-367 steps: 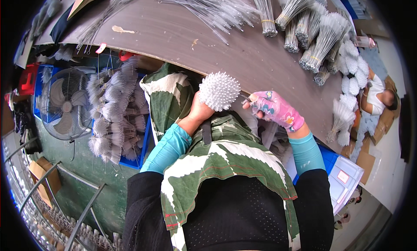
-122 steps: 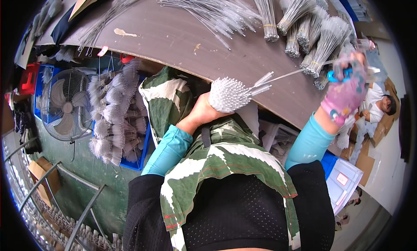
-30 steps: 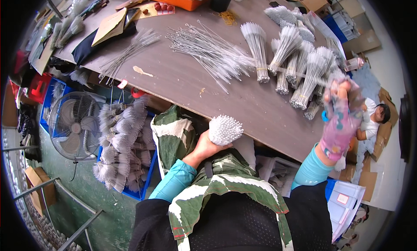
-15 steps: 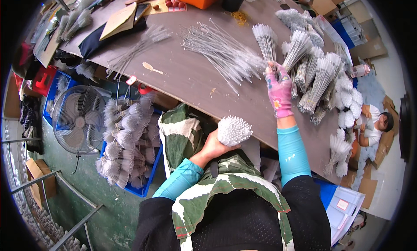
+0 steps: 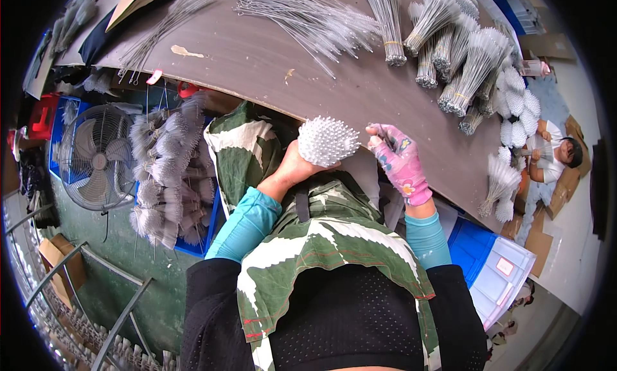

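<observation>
Brown and smooth, the surface [image 5: 360, 88] bears a spread of loose wire brushes [image 5: 308, 21] and, to the right, tied bundles [image 5: 479, 62] with thin metallic stems. Half a second ago the right hand [image 5: 400, 160] was reaching out over that surface; now it is back just beside the held brush bundle [image 5: 328, 141], which puts both hands at the same work again. The left hand [image 5: 297, 165] is wrapped around this bundle, in front of the surface's near edge and above the green-and-white cloth apron [image 5: 340, 233]. The right, in a pink flowered glove [image 5: 409, 178], is apart from it, fingers curled; whether they pinch anything cannot be told. White, spiky bristle tips form the bundle's rounded dome
</observation>
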`<act>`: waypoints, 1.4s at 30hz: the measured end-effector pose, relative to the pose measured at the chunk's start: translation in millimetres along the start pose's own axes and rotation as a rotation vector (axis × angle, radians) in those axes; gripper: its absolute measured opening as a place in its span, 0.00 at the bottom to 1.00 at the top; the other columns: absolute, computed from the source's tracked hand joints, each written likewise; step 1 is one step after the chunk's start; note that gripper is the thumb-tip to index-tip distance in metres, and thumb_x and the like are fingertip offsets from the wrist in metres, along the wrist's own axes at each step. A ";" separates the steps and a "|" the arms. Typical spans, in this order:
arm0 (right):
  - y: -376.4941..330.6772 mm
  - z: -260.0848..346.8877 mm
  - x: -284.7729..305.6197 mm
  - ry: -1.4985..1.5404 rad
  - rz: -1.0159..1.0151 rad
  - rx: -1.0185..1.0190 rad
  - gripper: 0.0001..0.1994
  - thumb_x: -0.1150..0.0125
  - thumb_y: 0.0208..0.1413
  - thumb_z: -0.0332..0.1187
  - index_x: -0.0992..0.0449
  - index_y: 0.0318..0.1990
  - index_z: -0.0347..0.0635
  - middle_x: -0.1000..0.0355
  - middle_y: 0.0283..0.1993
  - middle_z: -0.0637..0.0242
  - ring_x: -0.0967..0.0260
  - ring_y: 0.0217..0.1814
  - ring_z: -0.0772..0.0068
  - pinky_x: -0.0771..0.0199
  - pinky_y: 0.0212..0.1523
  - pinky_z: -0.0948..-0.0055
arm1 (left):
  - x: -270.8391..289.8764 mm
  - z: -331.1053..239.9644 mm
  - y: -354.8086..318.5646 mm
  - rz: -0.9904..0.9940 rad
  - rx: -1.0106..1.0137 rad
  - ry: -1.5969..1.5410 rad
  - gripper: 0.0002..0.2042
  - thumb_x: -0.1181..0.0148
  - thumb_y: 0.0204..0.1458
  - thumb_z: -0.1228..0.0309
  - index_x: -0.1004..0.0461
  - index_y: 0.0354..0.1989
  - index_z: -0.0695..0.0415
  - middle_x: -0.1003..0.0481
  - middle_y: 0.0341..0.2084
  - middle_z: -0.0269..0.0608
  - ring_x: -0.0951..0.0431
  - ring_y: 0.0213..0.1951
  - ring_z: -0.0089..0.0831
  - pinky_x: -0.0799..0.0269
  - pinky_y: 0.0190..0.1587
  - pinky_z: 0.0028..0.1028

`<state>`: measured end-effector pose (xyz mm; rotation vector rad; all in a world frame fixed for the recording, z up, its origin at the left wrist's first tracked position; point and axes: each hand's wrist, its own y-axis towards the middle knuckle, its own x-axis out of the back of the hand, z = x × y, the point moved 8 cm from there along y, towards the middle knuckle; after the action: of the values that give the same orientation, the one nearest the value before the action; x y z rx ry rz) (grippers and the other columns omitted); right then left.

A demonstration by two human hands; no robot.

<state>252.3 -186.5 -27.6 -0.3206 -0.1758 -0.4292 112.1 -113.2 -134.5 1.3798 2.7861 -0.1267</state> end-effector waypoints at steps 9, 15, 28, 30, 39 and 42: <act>6.6 0.3 -21.8 0.029 0.105 -0.073 0.14 0.41 0.54 0.32 0.28 0.45 0.35 0.29 0.38 0.72 0.35 0.38 0.85 0.36 0.37 0.84 | -6.8 24.7 4.7 0.006 0.050 -0.044 0.24 0.34 0.41 0.66 0.29 0.50 0.53 0.28 0.47 0.39 0.31 0.50 0.37 0.39 0.54 0.36; 13.1 -12.9 -33.4 0.141 0.167 -0.174 0.15 0.36 0.49 0.29 0.28 0.44 0.34 0.29 0.37 0.71 0.36 0.39 0.83 0.33 0.42 0.80 | -8.4 8.2 4.9 0.019 -0.229 0.387 0.24 0.36 0.45 0.68 0.32 0.53 0.55 0.28 0.46 0.41 0.29 0.48 0.37 0.37 0.52 0.34; 4.0 -18.5 -29.6 0.212 0.137 -0.229 0.15 0.40 0.51 0.26 0.29 0.47 0.38 0.30 0.36 0.72 0.36 0.32 0.83 0.33 0.33 0.82 | -4.6 18.2 1.6 -0.050 0.028 -0.251 0.16 0.43 0.49 0.79 0.30 0.48 0.64 0.26 0.44 0.43 0.26 0.44 0.28 0.29 0.48 0.27; 1.7 -17.4 -24.8 0.206 0.130 -0.206 0.15 0.43 0.53 0.28 0.29 0.49 0.38 0.30 0.37 0.71 0.36 0.30 0.85 0.36 0.28 0.84 | -3.8 24.2 1.4 -0.069 0.045 -0.212 0.14 0.44 0.49 0.79 0.30 0.46 0.65 0.25 0.43 0.42 0.26 0.44 0.28 0.29 0.48 0.27; -0.6 5.1 -5.1 0.063 0.127 -0.223 0.14 0.54 0.62 0.38 0.29 0.50 0.43 0.32 0.30 0.73 0.39 0.26 0.88 0.42 0.23 0.87 | -0.7 29.9 -1.8 -0.151 0.099 -0.537 0.16 0.39 0.46 0.79 0.29 0.45 0.62 0.25 0.40 0.37 0.26 0.43 0.22 0.31 0.47 0.24; 0.9 10.8 4.9 -0.042 0.201 -0.212 0.16 0.54 0.62 0.42 0.27 0.48 0.42 0.33 0.28 0.74 0.42 0.24 0.89 0.43 0.24 0.87 | -0.1 24.3 -2.0 -0.129 0.062 -0.399 0.15 0.40 0.46 0.80 0.29 0.45 0.63 0.25 0.41 0.37 0.26 0.43 0.22 0.31 0.47 0.24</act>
<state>255.9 -183.9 -16.6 -0.5508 -0.1378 -0.2417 110.3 -116.6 -158.6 1.0435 2.5479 -0.4420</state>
